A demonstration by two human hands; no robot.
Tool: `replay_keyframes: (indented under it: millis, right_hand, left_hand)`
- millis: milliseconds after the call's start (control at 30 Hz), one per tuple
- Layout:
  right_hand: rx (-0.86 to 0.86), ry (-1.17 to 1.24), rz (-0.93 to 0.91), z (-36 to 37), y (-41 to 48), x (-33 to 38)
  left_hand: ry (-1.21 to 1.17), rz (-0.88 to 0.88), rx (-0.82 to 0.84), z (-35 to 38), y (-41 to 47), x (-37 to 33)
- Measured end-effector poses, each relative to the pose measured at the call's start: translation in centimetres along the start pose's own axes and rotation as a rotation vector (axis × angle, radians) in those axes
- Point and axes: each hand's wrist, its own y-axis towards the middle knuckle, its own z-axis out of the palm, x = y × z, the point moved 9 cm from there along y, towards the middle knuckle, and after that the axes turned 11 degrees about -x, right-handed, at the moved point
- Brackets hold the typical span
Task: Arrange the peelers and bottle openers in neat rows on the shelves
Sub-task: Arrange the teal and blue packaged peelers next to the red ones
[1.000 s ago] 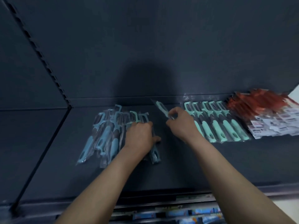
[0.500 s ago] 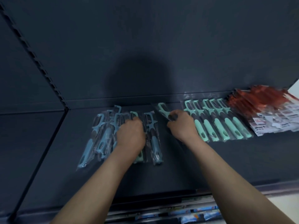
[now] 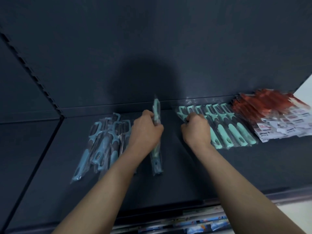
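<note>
L hand point(image 3: 146, 130) fingers curled shut, gripping; R hand point(image 3: 196, 130) fisted, knuckles up; both forearms extended.

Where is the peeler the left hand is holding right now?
Head view, mid-shelf: the packaged peeler is in the left hand, between the blue peeler pile and the mint row.

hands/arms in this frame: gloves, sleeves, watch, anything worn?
Nothing worn that shows. Left hand and right hand are bare, no gloves, no rings visible. Both forearms are bare to the frame's bottom edge: no sleeves, watch or bands in view.
</note>
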Motion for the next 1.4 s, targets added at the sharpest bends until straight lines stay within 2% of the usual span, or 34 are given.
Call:
replay_keyframes:
  millis: [167,333,500,700,933,1167,1400]
  right_hand:
    - [0.058,-0.039,-0.013,0.8,0.4,-1.0]
    - [0.119,-0.001,-0.044,1.2,0.8,-1.8]
    - [0.128,-0.033,-0.120,1.0,1.3,-2.5]
    - [0.143,0.025,-0.102,1.1,1.5,-3.4]
    - [0.155,0.065,-0.114,1.2,1.6,-3.6]
    - [0.162,0.099,-0.129,1.2,1.7,-3.9]
    - [0.105,0.110,-0.135,0.0,1.9,-4.0]
  left_hand:
    - [-0.141,-0.095,0.062,3.5,0.4,-0.2]
    - [-0.112,-0.135,0.082,5.7,0.6,0.1]
    - [-0.205,-0.204,0.111,7.9,0.7,0.1]
    - [-0.277,-0.274,0.104,9.7,1.0,0.2]
    - [-0.089,-0.110,-0.001,9.0,1.5,-0.9]
    - [-0.058,0.056,0.008,9.5,1.2,-2.9]
    - [0.009,0.093,0.066,9.6,1.3,-2.8]
